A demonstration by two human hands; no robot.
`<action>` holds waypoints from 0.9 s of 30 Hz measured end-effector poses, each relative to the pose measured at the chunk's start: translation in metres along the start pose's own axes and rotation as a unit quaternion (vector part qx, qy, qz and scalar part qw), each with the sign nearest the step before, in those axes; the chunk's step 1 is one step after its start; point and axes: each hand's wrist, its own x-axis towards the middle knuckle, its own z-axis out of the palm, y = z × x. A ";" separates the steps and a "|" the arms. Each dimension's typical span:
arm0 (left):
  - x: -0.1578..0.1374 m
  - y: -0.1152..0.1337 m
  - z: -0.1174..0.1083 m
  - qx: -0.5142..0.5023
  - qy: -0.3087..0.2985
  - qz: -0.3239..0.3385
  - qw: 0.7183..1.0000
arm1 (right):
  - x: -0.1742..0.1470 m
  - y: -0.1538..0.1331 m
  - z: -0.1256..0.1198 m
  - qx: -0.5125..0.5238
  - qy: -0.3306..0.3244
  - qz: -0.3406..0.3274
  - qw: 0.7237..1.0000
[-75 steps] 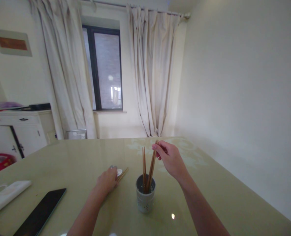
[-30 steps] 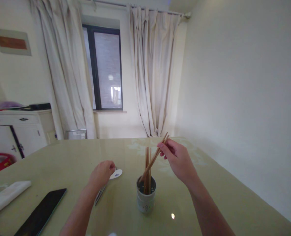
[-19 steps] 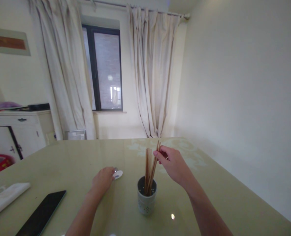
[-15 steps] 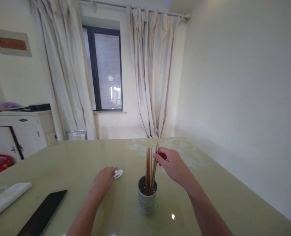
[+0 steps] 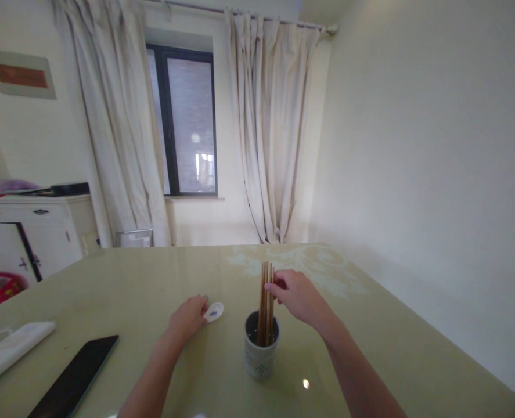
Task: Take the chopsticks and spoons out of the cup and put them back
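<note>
My right hand [image 5: 292,290] pinches the upper part of the wooden chopsticks [image 5: 266,307] at their right side. The chopsticks stand nearly upright in a pale ceramic cup [image 5: 260,361] with a dotted pattern. To the left of the cup, my left hand [image 5: 190,316] is low over the table, its fingers closed on what looks like a white spoon [image 5: 214,312] with a blue mark. Only its oval end shows beyond the fingers. A small greyish rounded bit [image 5: 205,297] peeks out by the fingertips, too little to name.
On the glossy greenish table [image 5: 327,325], a black flat slab like a tablet [image 5: 76,374] and a white long object [image 5: 17,348] lie at the left. A wall [image 5: 435,174] runs along the right. Behind stand curtains [image 5: 278,116] and a white cabinet [image 5: 48,226].
My right hand has moved slightly down and left, bringing a leaning chopstick closer to the bunch. My left hand has shifted a little right, and more of the white spoon shows.
</note>
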 end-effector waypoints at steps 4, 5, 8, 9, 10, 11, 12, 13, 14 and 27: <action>0.000 0.001 0.001 -0.010 0.002 0.001 1.000 | 0.002 0.001 0.002 -0.005 0.000 0.014 1.000; 0.000 0.002 0.001 -0.013 0.003 0.003 1.000 | 0.002 0.001 0.002 -0.010 0.004 0.017 1.000; -0.003 0.007 -0.005 -0.031 0.007 0.018 0.999 | 0.002 -0.001 0.001 -0.033 0.017 0.028 0.999; -0.004 0.010 -0.009 -0.037 0.009 0.026 0.999 | 0.002 -0.001 0.000 -0.043 0.022 0.031 0.998; -0.006 0.014 -0.015 -0.048 0.013 0.036 0.998 | 0.001 -0.001 -0.001 -0.052 0.027 0.034 0.998; -0.007 0.019 -0.021 -0.066 0.021 0.049 0.996 | 0.000 -0.001 -0.003 -0.062 0.034 0.038 0.997; -0.010 0.024 -0.029 -0.092 0.033 0.064 0.993 | 0.000 0.000 -0.005 -0.074 0.044 0.041 0.995; -0.013 0.030 -0.038 -0.126 0.049 0.081 0.988 | -0.001 -0.001 -0.007 -0.085 0.059 0.043 0.994; -0.016 0.036 -0.046 -0.168 0.068 0.099 0.978 | -0.002 -0.001 -0.010 -0.095 0.077 0.044 0.992; -0.074 0.119 -0.092 -0.479 0.070 0.255 0.837 | -0.023 -0.040 -0.018 0.134 0.131 -0.162 0.969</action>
